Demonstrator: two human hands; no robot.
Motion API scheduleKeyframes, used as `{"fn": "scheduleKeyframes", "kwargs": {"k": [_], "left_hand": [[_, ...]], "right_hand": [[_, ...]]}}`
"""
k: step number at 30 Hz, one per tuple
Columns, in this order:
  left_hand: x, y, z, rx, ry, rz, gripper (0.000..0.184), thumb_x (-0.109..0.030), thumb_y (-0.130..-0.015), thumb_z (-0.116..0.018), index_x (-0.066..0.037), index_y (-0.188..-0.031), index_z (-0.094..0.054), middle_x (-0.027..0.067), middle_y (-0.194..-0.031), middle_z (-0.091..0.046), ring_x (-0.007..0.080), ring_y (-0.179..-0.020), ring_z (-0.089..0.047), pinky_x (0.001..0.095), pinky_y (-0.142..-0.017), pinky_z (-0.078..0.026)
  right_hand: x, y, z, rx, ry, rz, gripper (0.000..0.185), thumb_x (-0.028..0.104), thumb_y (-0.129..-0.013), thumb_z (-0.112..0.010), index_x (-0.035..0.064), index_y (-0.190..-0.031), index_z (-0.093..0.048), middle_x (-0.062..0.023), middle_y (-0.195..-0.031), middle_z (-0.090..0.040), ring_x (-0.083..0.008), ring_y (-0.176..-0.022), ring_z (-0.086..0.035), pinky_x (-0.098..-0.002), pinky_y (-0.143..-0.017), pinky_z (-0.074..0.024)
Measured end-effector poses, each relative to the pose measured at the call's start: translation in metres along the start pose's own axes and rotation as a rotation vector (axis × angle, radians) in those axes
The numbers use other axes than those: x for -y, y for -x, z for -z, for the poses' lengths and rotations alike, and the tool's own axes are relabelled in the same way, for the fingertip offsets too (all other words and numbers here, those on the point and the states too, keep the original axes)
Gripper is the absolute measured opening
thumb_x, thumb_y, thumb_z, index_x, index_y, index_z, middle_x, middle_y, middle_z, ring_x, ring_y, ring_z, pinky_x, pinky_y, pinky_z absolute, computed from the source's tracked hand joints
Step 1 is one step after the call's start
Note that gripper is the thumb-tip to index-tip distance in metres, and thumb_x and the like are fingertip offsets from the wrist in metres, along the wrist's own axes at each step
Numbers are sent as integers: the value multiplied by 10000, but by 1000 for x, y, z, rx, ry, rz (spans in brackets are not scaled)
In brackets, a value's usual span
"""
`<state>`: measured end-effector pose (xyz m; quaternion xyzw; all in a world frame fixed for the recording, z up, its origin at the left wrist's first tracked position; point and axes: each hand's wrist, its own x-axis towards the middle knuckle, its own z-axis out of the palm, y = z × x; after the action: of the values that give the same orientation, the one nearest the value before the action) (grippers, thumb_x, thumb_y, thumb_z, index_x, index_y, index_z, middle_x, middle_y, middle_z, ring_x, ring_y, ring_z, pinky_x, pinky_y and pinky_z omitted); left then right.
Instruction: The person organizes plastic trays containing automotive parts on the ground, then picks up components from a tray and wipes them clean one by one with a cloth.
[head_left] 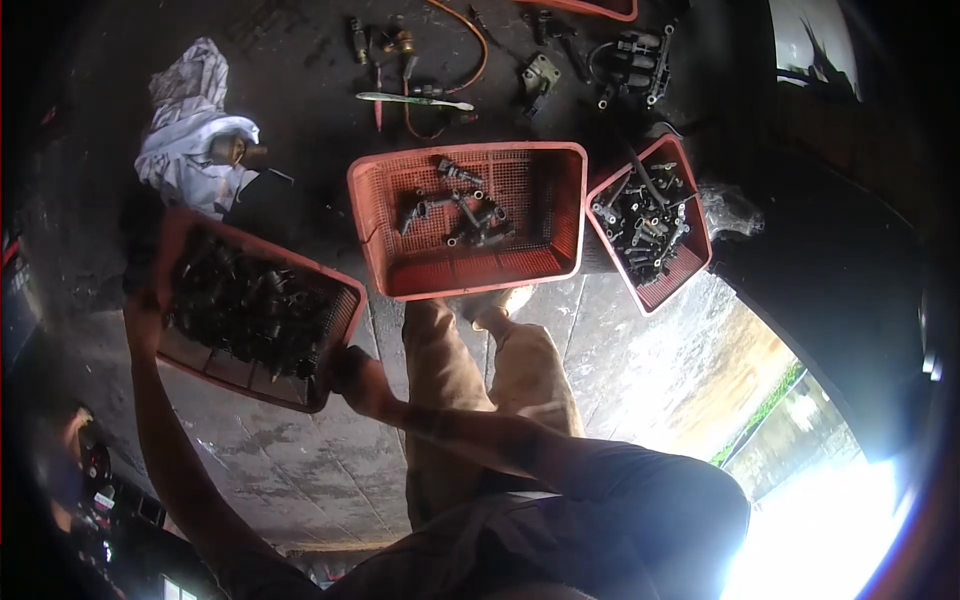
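Observation:
A red plastic basket (pixel 343 285) full of dark metal parts (pixel 250 305) is held at the left, its sides slanting down to the right. My left hand (pixel 142 303) grips its left end, with the fingers dim in shadow. At the lower right corner, my right hand (pixel 358 378) is closed on the basket's end; its fingertips are partly hidden. Just to the right, a larger red basket (pixel 480 278) holds several small dark metal parts (pixel 465 205). Neither hand touches that one.
A smaller red basket (pixel 690 270) of metal parts stands at the right. Crumpled white cloth (pixel 195 130) lies at the upper left. Behind are a toothbrush (pixel 415 101), an orange cable (pixel 484 50), a metal bracket (pixel 540 80) and a connector assembly (pixel 640 65). My legs (pixel 535 375) are below.

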<state>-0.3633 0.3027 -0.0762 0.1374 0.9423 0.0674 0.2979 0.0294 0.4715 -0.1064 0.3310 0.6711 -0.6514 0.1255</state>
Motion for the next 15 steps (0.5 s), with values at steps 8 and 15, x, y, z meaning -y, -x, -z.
{"fn": "scheduleKeyframes", "kwargs": {"k": [8,15], "left_hand": [[-104,-105,-43,-49,-470,-203,297,-158,-835,-526,-94,-1123,-561,178,-1007,-606,380,-968,-550,420,-791,-450],[-306,12,-83,-281,-71,-600,282,-164,-862,-515,-92,-1131,-564,145,-1071,-596,281,-1000,-576,354,-847,-447]], "right_hand": [[-23,-13,2,373,-606,-193,307,138,-835,-583,6,-1089,-472,-115,-881,-631,-214,-802,-630,-333,-703,-489],[-14,12,141,-286,-410,254,276,-3,-776,-536,2,-1052,-541,-153,-919,-615,-208,-835,-607,-325,-711,-477]]}}
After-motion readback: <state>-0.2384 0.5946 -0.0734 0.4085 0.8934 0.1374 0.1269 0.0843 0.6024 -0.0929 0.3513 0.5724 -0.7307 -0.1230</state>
